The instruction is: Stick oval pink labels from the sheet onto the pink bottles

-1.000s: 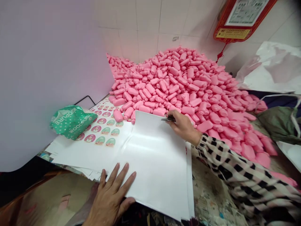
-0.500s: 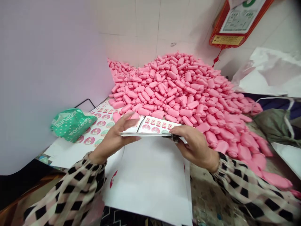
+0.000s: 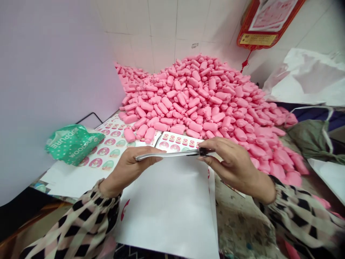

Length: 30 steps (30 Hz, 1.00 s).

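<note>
Sheets (image 3: 167, 154) now raised, seemingly bowed

The left hand (image 3: 129, 166) has moved up and now grips the raised paper edge (image 3: 172, 154).

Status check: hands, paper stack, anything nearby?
Left hand gripping paper stack. Right hand pinching black clip. Stack edge-on to camera. Pink bottles piled just beyond.

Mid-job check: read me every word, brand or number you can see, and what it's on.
"WOODPURE": green bag, lower line.
"DPURE": same bag, upper line; its start is lost in the folds.
Too small or blurred to read: the printed labels on the left, those beyond the held sheets, and the red wall hanging's page and yellow strip.
</note>
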### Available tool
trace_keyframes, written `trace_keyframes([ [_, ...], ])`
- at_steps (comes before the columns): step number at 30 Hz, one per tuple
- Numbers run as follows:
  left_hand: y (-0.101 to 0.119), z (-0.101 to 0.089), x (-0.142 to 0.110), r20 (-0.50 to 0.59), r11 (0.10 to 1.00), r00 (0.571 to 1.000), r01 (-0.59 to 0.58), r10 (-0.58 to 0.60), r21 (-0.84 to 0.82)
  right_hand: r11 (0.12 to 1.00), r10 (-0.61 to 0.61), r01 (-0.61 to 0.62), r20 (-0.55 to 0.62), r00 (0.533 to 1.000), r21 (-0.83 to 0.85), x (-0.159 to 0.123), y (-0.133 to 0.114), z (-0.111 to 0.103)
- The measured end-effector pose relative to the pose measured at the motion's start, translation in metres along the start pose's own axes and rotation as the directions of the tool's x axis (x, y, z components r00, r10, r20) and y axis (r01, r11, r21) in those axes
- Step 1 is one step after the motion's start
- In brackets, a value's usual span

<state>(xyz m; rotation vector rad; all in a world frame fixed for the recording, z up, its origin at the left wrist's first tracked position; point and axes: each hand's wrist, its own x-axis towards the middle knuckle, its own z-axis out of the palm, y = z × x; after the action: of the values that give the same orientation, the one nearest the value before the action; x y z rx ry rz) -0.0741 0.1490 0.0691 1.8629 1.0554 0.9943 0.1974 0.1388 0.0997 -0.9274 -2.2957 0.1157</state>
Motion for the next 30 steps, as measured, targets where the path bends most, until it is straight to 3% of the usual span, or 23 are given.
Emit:
trace_keyframes([
  [5,0.002,0.002,-0.001,-0.014,1.000,1.000,-0.003,0.003,0.004,0.997,-0.074,0.074,-0.023,0.997,-0.002,0.006,-0.006,0.005],
  [13,-0.006,0.003,-0.004,-0.078,1.000,0.997,0.012,-0.013,-0.015,0.995,-0.083,0.084,0.022,0.996,-0.047,0.016,-0.007,0.003],
  [19,-0.012,0.004,-0.002,-0.146,0.994,0.986,0.069,-0.082,-0.089,0.999,0.005,0.000,0.129,0.992,-0.043,0.017,-0.003,0.007],
  [22,-0.012,0.003,-0.002,-0.154,0.985,0.978,0.121,-0.140,-0.125,0.993,0.118,-0.112,0.147,0.982,-0.048,0.011,0.001,0.011],
  [25,-0.012,0.002,0.000,-0.160,0.977,0.970,0.164,-0.185,-0.133,0.954,0.289,-0.274,0.124,0.949,-0.124,0.005,0.010,0.013],
  [30,-0.020,0.000,0.011,-0.093,0.925,0.932,0.328,-0.350,-0.191,0.920,0.392,-0.378,0.200,0.898,-0.108,0.008,0.034,0.017],
])
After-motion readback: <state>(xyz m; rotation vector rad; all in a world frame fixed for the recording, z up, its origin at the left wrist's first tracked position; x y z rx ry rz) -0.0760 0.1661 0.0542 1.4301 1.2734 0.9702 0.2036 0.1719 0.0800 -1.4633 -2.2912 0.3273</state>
